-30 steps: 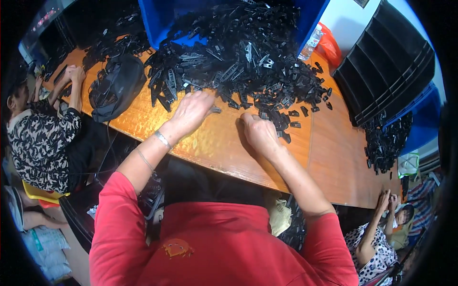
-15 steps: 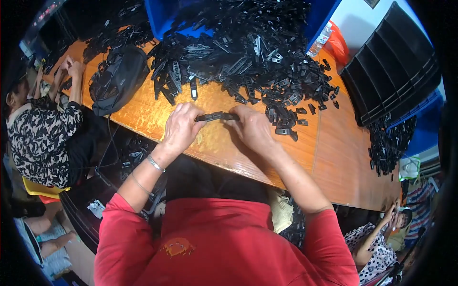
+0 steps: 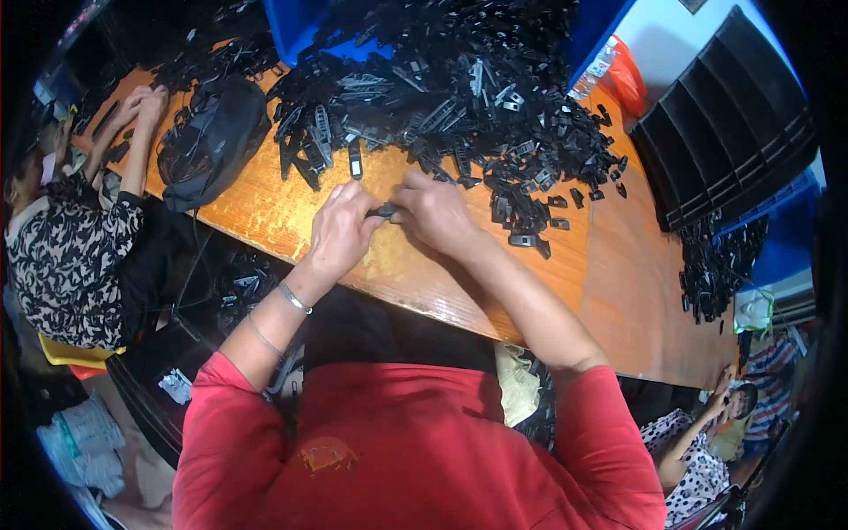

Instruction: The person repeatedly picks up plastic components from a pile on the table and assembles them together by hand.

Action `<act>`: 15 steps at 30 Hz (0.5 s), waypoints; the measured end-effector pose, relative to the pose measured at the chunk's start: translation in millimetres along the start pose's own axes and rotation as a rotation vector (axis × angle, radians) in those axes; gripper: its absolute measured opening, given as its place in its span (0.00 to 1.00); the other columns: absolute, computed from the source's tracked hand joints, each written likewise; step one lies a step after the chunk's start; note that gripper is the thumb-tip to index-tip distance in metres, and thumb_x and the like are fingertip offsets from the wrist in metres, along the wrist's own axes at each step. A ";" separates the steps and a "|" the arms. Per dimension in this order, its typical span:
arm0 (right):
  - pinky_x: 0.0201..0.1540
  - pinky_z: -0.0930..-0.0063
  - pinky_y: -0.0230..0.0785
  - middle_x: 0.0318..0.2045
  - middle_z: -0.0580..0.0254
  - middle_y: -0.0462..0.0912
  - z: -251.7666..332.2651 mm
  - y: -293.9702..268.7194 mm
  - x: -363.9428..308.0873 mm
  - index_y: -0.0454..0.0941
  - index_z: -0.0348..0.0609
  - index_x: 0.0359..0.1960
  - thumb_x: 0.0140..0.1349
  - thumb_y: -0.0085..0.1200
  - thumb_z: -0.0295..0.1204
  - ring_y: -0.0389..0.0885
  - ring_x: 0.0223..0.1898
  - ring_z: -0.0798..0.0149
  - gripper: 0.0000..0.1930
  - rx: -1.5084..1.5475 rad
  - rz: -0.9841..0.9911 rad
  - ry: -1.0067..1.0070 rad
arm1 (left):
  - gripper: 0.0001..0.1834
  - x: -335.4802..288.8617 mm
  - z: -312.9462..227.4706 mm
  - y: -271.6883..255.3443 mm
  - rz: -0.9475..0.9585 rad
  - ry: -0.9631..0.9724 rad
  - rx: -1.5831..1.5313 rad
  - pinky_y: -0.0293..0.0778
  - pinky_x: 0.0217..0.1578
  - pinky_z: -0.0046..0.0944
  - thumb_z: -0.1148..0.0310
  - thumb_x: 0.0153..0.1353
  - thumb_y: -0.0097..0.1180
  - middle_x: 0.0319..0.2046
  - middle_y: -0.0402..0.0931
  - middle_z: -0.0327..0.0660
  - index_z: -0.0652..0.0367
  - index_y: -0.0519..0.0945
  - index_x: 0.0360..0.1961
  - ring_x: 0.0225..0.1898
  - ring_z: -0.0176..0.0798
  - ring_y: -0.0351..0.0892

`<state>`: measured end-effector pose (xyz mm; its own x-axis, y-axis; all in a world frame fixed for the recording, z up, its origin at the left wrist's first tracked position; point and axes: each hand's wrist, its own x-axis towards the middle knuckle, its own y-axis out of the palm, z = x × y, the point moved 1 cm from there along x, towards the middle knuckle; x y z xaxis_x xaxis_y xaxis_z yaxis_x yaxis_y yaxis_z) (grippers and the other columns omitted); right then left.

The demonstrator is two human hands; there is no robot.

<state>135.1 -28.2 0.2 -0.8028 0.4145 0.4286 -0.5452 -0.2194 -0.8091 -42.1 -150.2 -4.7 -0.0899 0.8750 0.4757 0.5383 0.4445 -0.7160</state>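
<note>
Over the wooden table, near its front edge, my left hand (image 3: 339,228) and my right hand (image 3: 435,214) meet at a small black plastic part (image 3: 383,210). My left fingers pinch one end of it. The right fingers are closed over the other end and hide most of it. Just beyond them a black piece with a pale patch (image 3: 355,162) lies at the near edge of a large heap of black plastic parts (image 3: 424,115).
A black bag (image 3: 212,146) rests on the table to the left, near a co-worker in a patterned top (image 3: 75,265). Blue bins (image 3: 287,35) stand behind the heap. Right are a ribbed black tray (image 3: 724,124), a red plastic bag (image 3: 625,79) and another person (image 3: 689,459).
My right hand has moved left, closing in on my left hand and covering more of the black part. At the left, the co-worker's raised hands have shifted.
</note>
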 end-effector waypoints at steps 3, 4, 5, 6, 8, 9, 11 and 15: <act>0.39 0.50 0.81 0.41 0.55 0.85 -2.0 5.4 -2.4 0.90 0.42 0.41 0.56 0.77 0.30 0.89 0.37 0.42 0.12 -0.063 0.011 0.032 | 0.09 1.4 1.6 -1.2 0.031 -0.019 -0.006 0.79 0.48 0.54 0.78 0.59 0.75 0.39 0.81 0.50 0.64 0.85 0.38 0.47 0.60 0.82; 0.39 0.49 0.82 0.41 0.55 0.86 2.9 6.2 -6.6 0.91 0.43 0.42 0.59 0.76 0.32 0.89 0.37 0.42 0.12 -0.031 -0.002 0.011 | 0.10 -1.8 2.6 -7.4 0.056 -0.006 0.003 0.79 0.47 0.54 0.77 0.59 0.76 0.38 0.81 0.49 0.63 0.85 0.39 0.45 0.59 0.83; 0.39 0.49 0.82 0.41 0.55 0.86 9.4 3.5 -13.6 0.91 0.43 0.42 0.59 0.76 0.32 0.89 0.37 0.42 0.12 -0.034 -0.004 0.014 | 0.10 -5.7 1.2 -18.2 0.057 -0.002 0.001 0.79 0.47 0.54 0.77 0.59 0.76 0.38 0.81 0.49 0.63 0.85 0.39 0.45 0.59 0.83; 0.39 0.49 0.82 0.42 0.55 0.86 16.7 1.7 -22.0 0.91 0.44 0.42 0.61 0.76 0.33 0.90 0.37 0.43 0.11 -0.008 0.053 0.022 | 0.10 -12.1 0.6 -31.6 0.177 -0.051 0.001 0.80 0.46 0.53 0.76 0.59 0.76 0.38 0.80 0.48 0.63 0.85 0.39 0.44 0.58 0.83; 0.41 0.51 0.84 0.44 0.54 0.88 22.6 -5.5 -36.4 0.91 0.45 0.43 0.65 0.74 0.34 0.90 0.38 0.43 0.10 0.054 0.102 0.029 | 0.11 -22.5 7.4 -75.5 0.422 -0.152 0.030 0.80 0.45 0.51 0.76 0.59 0.77 0.37 0.81 0.46 0.62 0.86 0.40 0.42 0.53 0.85; 0.41 0.51 0.84 0.44 0.54 0.88 17.3 -14.9 -42.8 0.91 0.45 0.43 0.65 0.74 0.34 0.90 0.38 0.43 0.10 0.055 0.101 0.027 | 0.12 -29.9 16.6 -102.5 0.544 -0.211 0.059 0.81 0.45 0.49 0.76 0.59 0.78 0.37 0.82 0.44 0.61 0.88 0.41 0.41 0.51 0.86; 0.43 0.52 0.85 0.45 0.52 0.88 0.3 -41.6 -52.7 0.91 0.44 0.46 0.67 0.73 0.33 0.90 0.40 0.42 0.10 -0.018 -0.117 0.164 | 0.12 -49.3 37.9 -148.3 0.576 -0.281 -0.097 0.81 0.44 0.45 0.77 0.58 0.77 0.39 0.85 0.43 0.62 0.89 0.42 0.41 0.45 0.88; 0.47 0.47 0.85 0.45 0.49 0.87 -42.1 -61.1 -45.9 0.91 0.41 0.51 0.67 0.71 0.30 0.90 0.42 0.37 0.13 -0.264 -0.170 0.349 | 0.13 -38.2 47.5 -134.1 0.277 -0.338 -0.069 0.82 0.43 0.43 0.74 0.64 0.74 0.37 0.87 0.46 0.63 0.90 0.48 0.38 0.42 0.88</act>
<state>215.5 3.4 13.0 -0.5536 0.7069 0.4402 -0.5458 0.0913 -0.8329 -150.7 -234.2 48.9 -0.1970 0.9780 0.0691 0.6345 0.1808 -0.7515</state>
